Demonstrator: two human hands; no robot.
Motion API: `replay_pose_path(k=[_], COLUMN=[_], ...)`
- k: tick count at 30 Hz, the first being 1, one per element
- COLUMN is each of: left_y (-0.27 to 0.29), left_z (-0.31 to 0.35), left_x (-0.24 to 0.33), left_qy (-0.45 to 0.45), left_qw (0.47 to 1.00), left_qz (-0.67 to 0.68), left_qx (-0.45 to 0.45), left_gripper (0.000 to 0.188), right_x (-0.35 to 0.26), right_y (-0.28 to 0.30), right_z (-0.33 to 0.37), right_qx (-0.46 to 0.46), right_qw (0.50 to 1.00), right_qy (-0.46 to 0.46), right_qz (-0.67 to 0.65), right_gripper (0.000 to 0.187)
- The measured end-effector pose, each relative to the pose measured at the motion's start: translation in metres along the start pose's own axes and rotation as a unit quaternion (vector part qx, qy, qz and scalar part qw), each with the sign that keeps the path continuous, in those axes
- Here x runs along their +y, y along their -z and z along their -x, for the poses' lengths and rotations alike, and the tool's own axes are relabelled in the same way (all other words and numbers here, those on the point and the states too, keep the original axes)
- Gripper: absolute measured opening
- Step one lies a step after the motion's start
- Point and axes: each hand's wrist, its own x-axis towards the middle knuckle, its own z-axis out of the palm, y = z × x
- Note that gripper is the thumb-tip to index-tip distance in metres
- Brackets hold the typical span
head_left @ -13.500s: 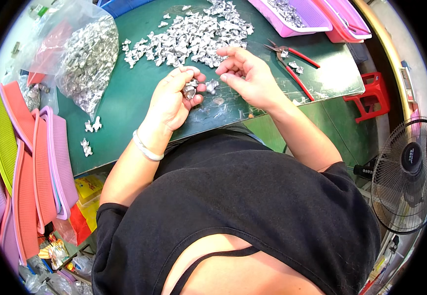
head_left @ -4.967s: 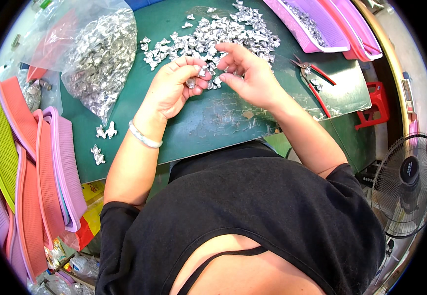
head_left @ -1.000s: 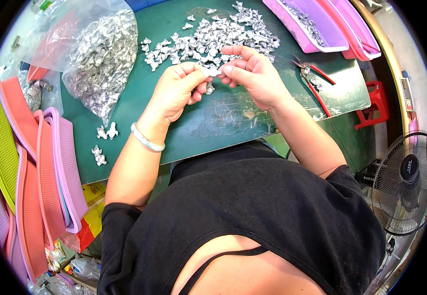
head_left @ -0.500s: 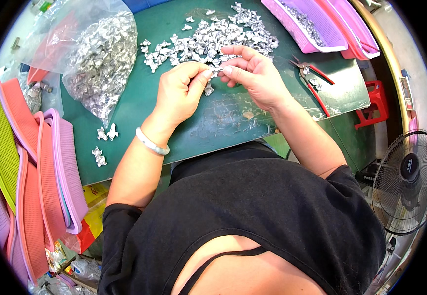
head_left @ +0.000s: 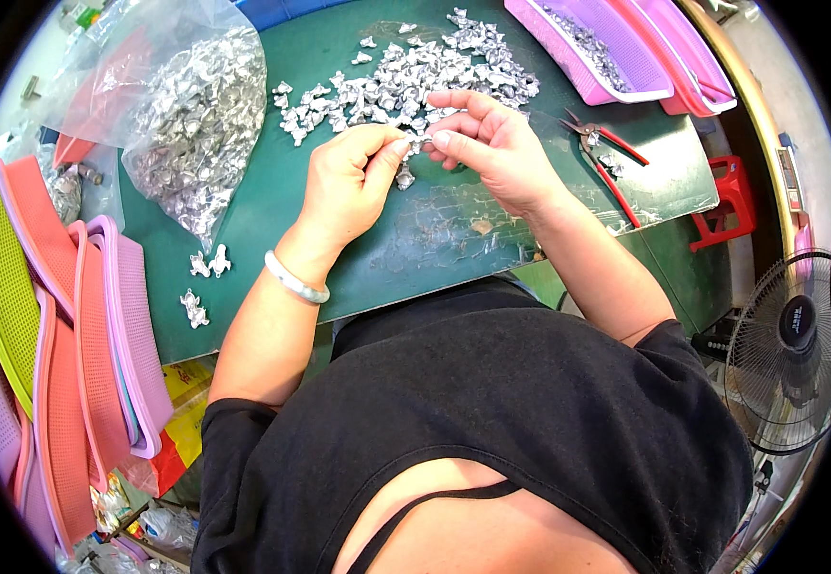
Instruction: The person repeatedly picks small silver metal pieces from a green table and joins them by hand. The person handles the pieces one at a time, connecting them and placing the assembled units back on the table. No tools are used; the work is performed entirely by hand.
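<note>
Over the green table my left hand [head_left: 350, 177] pinches a small silver metal piece [head_left: 416, 141] between thumb and forefinger. The thumb and a finger of my right hand [head_left: 497, 153] close on the same piece from the other side, its upper fingers raised and bent. Most of the piece is hidden by the fingertips. Just below them lies a silver metal figure [head_left: 405, 177]. Behind both hands spreads a loose heap of such silver figures [head_left: 406, 77]. Three more figures [head_left: 195, 309] rest on the table left of my left forearm.
A clear plastic bag [head_left: 200, 124] full of silver figures sits at the left. Stacked plastic baskets [head_left: 138, 316] crowd the left edge. Red-handled pliers [head_left: 614, 182] lie at the right, below a purple basket [head_left: 616, 91] with small metal parts. A fan [head_left: 793, 335] stands at far right.
</note>
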Motion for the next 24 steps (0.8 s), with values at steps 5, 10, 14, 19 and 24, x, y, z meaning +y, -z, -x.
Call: replay_pose_path(k=[5, 10, 14, 19, 24], left_y=[0.0027, 0.0040, 0.0053, 0.0072, 0.0060], left_z=[0.0011, -0.0003, -0.0018, -0.0032, -0.0021], left_x=[-0.0003, 0.0002, 0.0004, 0.0000, -0.0023], left_qy=[0.173, 0.311, 0.354, 0.368, 0.371], left_qw=[0.973, 0.891, 0.853, 0.841, 0.837], left_qz=[0.135, 0.311, 0.365, 0.377, 0.383], left_qx=[-0.076, -0.113, -0.119, -0.123, -0.118], left_gripper=[0.011, 0.017, 0.019, 0.022, 0.022], right_x=[0.0005, 0.0013, 0.0033, 0.0013, -0.0003], right_y=[0.0000, -0.0020, -0.0041, -0.0066, -0.0083], right_z=[-0.0012, -0.0013, -0.0015, -0.0018, -0.0017], right_qx=[-0.002, -0.005, -0.001, 0.000, 0.001], right_qw=[0.999, 0.999, 1.000, 0.999, 0.999], right_qy=[-0.006, -0.017, -0.027, -0.034, -0.033], right_qz=[0.040, 0.030, 0.012, 0.009, 0.002], right_gripper=[0.038, 0.034, 0.033, 0.032, 0.032])
